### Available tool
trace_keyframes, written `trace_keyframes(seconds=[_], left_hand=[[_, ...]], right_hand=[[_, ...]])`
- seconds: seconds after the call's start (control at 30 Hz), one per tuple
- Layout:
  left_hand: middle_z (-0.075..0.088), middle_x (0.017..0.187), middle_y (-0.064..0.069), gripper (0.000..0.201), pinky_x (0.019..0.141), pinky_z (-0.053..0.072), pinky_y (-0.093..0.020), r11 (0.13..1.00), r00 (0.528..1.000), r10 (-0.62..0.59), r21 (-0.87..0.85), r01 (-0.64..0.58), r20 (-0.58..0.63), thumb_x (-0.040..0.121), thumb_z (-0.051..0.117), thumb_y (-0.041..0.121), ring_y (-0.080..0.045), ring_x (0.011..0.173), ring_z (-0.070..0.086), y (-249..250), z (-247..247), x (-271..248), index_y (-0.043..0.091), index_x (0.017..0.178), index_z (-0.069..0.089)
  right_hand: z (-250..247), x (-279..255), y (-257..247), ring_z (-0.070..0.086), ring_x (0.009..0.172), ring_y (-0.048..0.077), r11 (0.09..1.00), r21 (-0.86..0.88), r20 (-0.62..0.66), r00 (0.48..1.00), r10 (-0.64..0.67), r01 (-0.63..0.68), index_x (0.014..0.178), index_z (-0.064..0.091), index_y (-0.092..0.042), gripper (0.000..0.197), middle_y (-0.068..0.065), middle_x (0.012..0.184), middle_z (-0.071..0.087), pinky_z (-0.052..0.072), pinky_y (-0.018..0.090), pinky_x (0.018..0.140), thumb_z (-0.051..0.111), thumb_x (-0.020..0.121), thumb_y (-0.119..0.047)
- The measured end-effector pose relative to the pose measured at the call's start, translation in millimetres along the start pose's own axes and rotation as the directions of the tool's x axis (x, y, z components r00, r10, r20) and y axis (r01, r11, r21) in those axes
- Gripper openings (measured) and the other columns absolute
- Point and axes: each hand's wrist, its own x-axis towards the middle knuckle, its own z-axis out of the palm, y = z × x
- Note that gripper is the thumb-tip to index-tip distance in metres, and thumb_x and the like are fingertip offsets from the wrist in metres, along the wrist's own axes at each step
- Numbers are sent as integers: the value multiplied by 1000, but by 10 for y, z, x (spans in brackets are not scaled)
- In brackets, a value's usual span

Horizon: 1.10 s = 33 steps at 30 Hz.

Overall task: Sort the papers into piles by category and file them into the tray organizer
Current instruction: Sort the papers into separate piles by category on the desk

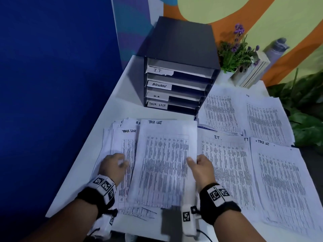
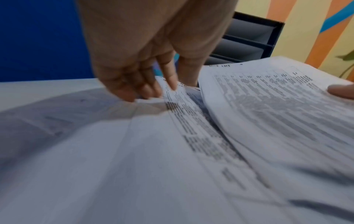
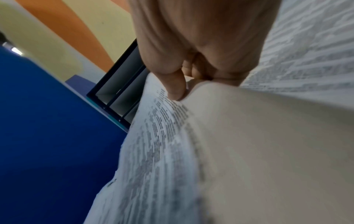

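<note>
Sorting looks to be the step in hand: the right hand (image 1: 201, 166) pinches a sheet (image 1: 162, 163) headed TASK LIST above the unsorted stack (image 1: 125, 138) near the table's (image 1: 111, 109) left edge, the left hand (image 1: 113, 165) rests there, grip unclear, and the sheet next needs carrying to the matching pile (image 1: 279, 180) at the near right corner.

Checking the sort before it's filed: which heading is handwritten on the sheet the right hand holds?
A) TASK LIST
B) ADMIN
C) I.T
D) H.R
A: the sheet pinched by the right hand has TASK LIST written at its top left.
</note>
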Motion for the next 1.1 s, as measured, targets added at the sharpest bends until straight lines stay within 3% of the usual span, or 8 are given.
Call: trace_keyframes(seconds=[0.07,0.2,0.37,0.47,0.57,0.73,0.93,1.1], left_hand=[[42,138,-13,66,104,38,-36,974,997,-78,215,75,7,81,73,36,-32,126,42,-63,14,17,20,140,45],[30,146,-15,107,108,33,-43,959,986,-168,232,165,-7,69,82,40,-35,134,30,-98,35,51,19,150,17],[29,142,-7,93,106,35,-44,972,995,-69,220,81,-65,68,82,31,-31,128,32,-126,42,-9,25,145,31],[37,132,-8,77,102,41,-41,997,994,12,72,-4,-108,65,86,14,-30,119,44,-189,69,-6,19,132,49],[56,113,-6,44,90,43,-30,984,991,106,-136,-117,-87,83,66,2,-25,103,56,-141,69,-21,9,124,52],[59,91,3,40,85,39,-26,938,999,24,-344,-34,-35,90,55,-3,-24,98,58,-98,65,52,10,128,51],[71,100,8,19,93,50,-38,845,992,32,-534,40,124,88,68,14,-17,100,66,-142,47,123,30,97,65],[69,102,-1,23,88,47,-32,885,999,-43,-464,51,27,97,53,30,-22,97,61,-92,81,117,15,107,66]], right_hand=[[-12,-22,13,35,59,17,991,-129,22,999,-27,30,69,38,-15,36,6,67,39,30,28,56,68,87,-25],[129,-161,108,41,59,16,959,-276,132,991,-31,67,80,48,-3,20,6,73,48,34,22,48,61,90,-15],[238,-264,222,45,58,11,954,-291,164,986,-22,70,89,46,-9,9,6,78,53,36,10,44,54,93,-7],[206,-227,210,39,56,13,970,-238,113,994,-10,37,75,42,-13,22,2,69,45,34,19,47,58,90,-8],[184,-190,196,41,61,16,987,-158,102,995,1,15,75,43,-9,22,4,72,45,35,26,57,60,89,-8],[145,-131,172,55,68,21,999,-46,80,997,12,-8,82,55,-12,11,8,76,59,44,27,60,61,90,-7],[95,-129,148,65,88,25,983,158,169,983,65,-92,109,55,-23,28,4,100,67,55,41,82,62,90,-4],[110,-113,189,62,100,30,998,22,104,993,54,-56,112,59,-6,21,5,102,64,47,45,100,61,91,-8]])
